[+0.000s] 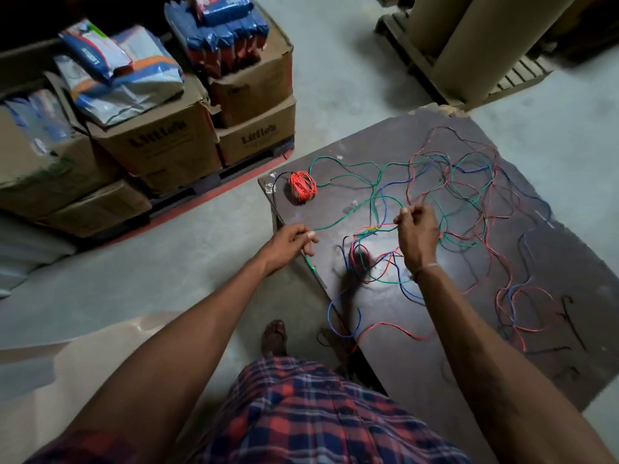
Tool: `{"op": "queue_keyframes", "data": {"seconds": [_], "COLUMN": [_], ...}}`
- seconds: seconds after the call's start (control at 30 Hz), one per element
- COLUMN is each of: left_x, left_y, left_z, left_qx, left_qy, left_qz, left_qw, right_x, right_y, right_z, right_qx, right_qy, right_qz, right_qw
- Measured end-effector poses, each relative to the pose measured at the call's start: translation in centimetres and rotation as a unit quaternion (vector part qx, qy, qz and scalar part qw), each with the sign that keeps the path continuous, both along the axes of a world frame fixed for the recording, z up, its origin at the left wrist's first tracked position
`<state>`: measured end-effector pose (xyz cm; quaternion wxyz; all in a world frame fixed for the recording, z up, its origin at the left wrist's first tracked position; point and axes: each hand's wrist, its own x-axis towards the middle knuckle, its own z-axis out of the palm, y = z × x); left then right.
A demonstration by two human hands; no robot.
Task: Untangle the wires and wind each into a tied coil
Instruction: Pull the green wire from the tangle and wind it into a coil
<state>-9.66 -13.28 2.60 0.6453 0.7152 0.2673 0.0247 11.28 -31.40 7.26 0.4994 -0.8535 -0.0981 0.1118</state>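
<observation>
A tangle of red, green, blue and black wires [465,192] sprawls over a dark table [552,256]. One red wire, wound into a coil [302,186], lies near the table's far left corner. My left hand [288,244] pinches a green wire [338,220] at the table's left edge. The green wire runs taut to the right. My right hand [417,234], fingers curled, grips a bunch of wires above the table's middle. A small dark knot of wires [358,262] lies between my hands.
Stacked cardboard boxes [160,145] with packets on top stand on a red pallet at the left. Large brown paper rolls [479,45] stand at the far right. A brown sheet [83,363] lies on the concrete floor at my left. My foot [274,336] is beside the table.
</observation>
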Motion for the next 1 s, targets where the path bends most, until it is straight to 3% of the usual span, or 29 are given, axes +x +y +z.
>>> {"op": "queue_keyframes", "data": {"seconds": [0.17,0.23,0.3,0.37,0.5,0.57,0.67,0.7,0.77,0.9,1.0], "left_x": [2.8,4.0,5.1,6.2,8.0,8.7,9.5,9.6,9.9,10.4,10.7], "left_y": [-1.2,-1.3,-1.6,-2.6,-5.0,-5.9,-6.8,-7.0,-7.4,-7.7,-7.3], "left_z": [4.9,6.5,7.5,8.0,8.5,9.0,9.7,10.1,10.7,12.1,13.1], "left_qx": [-0.160,-0.168,-0.153,-0.111,-0.145,-0.198,-0.232,-0.236,-0.240,-0.244,-0.313], "left_qy": [-0.076,-0.081,-0.071,-0.046,-0.031,-0.035,-0.035,-0.032,-0.031,-0.049,-0.075], "left_qz": [0.130,0.147,0.123,0.067,0.044,0.075,0.097,0.096,0.087,0.071,0.114], "left_qw": [0.976,0.971,0.978,0.991,0.988,0.977,0.967,0.967,0.966,0.966,0.940], "right_x": [1.5,2.8,4.5,6.0,7.0,7.3,6.8,5.9,4.4,2.8,2.0], "right_y": [-2.6,-4.1,-5.6,-6.9,-7.7,-7.7,-7.9,-7.8,-7.6,-7.4,-7.7], "right_z": [4.2,5.5,6.4,7.3,9.1,8.7,7.2,7.4,8.0,7.8,7.1], "right_qx": [-0.013,-0.110,-0.290,-0.416,-0.429,-0.454,-0.531,-0.529,-0.472,-0.222,-0.047], "right_qy": [0.044,0.041,-0.012,-0.076,-0.179,-0.156,-0.074,-0.050,-0.039,0.043,0.166], "right_qz": [0.079,0.189,0.273,0.250,0.167,0.197,0.288,0.311,0.343,0.351,0.356], "right_qw": [0.996,0.975,0.917,0.871,0.870,0.855,0.794,0.788,0.811,0.909,0.918]}}
